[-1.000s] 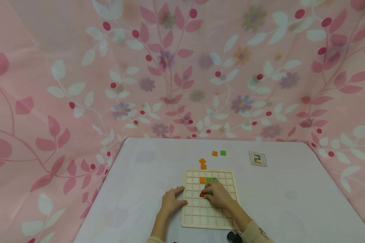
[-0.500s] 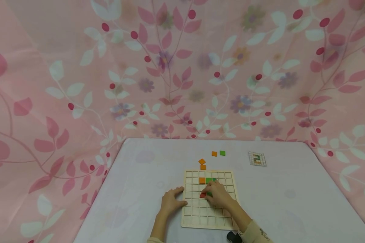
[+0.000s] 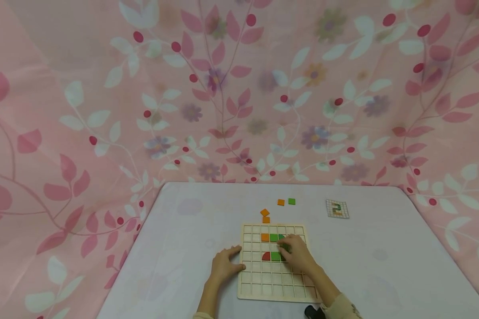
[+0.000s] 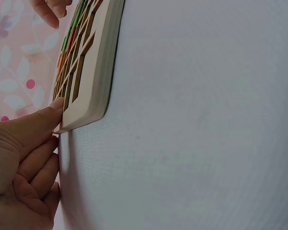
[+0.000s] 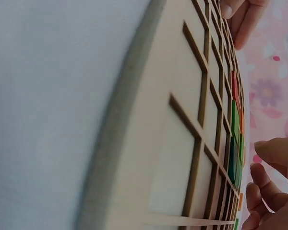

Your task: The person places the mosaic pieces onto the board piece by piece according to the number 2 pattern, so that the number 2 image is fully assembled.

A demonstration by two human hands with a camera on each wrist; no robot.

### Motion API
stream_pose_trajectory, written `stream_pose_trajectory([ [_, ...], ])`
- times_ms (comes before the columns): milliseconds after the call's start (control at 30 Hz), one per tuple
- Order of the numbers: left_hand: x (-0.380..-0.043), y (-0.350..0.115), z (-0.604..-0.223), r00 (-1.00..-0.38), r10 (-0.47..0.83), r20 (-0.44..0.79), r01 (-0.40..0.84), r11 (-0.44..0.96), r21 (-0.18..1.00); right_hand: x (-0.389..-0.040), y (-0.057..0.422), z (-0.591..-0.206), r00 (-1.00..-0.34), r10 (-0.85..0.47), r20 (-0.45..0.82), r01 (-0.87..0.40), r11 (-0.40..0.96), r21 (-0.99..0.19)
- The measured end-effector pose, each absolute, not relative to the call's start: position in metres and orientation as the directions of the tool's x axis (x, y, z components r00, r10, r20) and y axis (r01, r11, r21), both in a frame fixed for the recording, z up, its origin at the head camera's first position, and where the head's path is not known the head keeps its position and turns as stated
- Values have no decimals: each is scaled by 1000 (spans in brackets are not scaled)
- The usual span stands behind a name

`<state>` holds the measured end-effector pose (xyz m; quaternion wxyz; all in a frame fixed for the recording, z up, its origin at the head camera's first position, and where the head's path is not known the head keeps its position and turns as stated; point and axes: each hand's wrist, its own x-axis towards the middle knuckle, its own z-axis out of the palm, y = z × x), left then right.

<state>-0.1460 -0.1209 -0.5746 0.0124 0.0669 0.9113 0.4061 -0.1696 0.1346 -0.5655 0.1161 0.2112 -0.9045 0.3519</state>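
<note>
A wooden grid board [image 3: 256,291] lies flat on the table. One row holds an orange tile [image 3: 265,237] and a green tile [image 3: 274,237], plus a dark green piece partly behind fingers. Lower down are a red rounded tile [image 3: 266,256] and another green tile [image 3: 276,256]; a dark green tile [image 5: 232,158] shows in the right wrist view. My left hand [image 3: 223,264] rests at the board's left edge, thumb tip on the rim [image 4: 93,103]. My right hand [image 3: 298,254] hovers over the coloured tiles, thumb and fingers apart with nothing seen between them.
Beyond the board lie loose orange tiles [image 3: 265,212] and a green tile [image 3: 292,201]. A small gridded card [image 3: 337,208] with a coloured 2 lies at the back right. A black object [image 3: 314,312] sits by the right wrist. Pink floral cloth [image 3: 239,110] hangs behind the table.
My right hand has moved right and slightly back from beside the red tile, uncovering the green tile next to it. My left hand has stayed at the board's edge.
</note>
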Motion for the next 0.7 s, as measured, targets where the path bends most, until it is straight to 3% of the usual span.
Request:
stream_pose_trajectory([
  [267,-146,-121,-575,-989,140,42,126,664,737,-156,120,-575,-827,-350,439,-547,682,-487],
  [700,-147,-121,-576,-988,149,37,128,662,738,-157,105,-563,-837,-485,255,-547,707,-448],
])
